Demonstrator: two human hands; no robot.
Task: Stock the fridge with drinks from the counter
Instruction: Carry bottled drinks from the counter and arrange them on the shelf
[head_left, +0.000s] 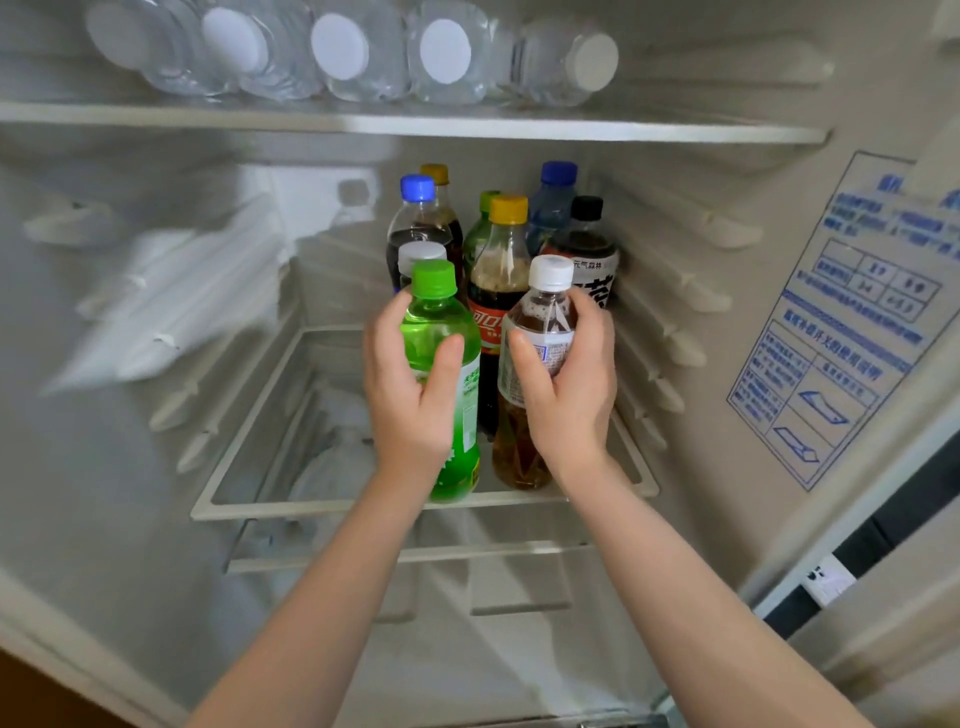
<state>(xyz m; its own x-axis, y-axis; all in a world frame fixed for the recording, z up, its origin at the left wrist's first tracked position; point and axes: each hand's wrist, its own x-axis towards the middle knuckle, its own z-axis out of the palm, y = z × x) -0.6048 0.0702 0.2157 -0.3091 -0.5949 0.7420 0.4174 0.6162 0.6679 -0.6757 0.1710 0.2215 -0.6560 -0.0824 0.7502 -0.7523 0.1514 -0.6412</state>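
Both my arms reach into the open fridge. My left hand (410, 389) grips a bright green bottle (457, 431) with a green cap, upright at the front of the glass shelf (332, 506). My right hand (569, 384) grips a white-capped bottle of amber tea (524, 452) just to the right of it. Behind them stand several bottles at the shelf's right back: a yellow-capped cola (496, 291), a blue-capped dark soda (418, 218), a black-capped bottle (589, 244), a blue-capped water (553, 202).
Several clear water bottles (340, 52) lie on their sides on the upper shelf. The left half of the glass shelf holds no bottles. A blue-printed instruction sticker (841, 322) is on the right wall. White bags (332, 457) sit in the drawer below.
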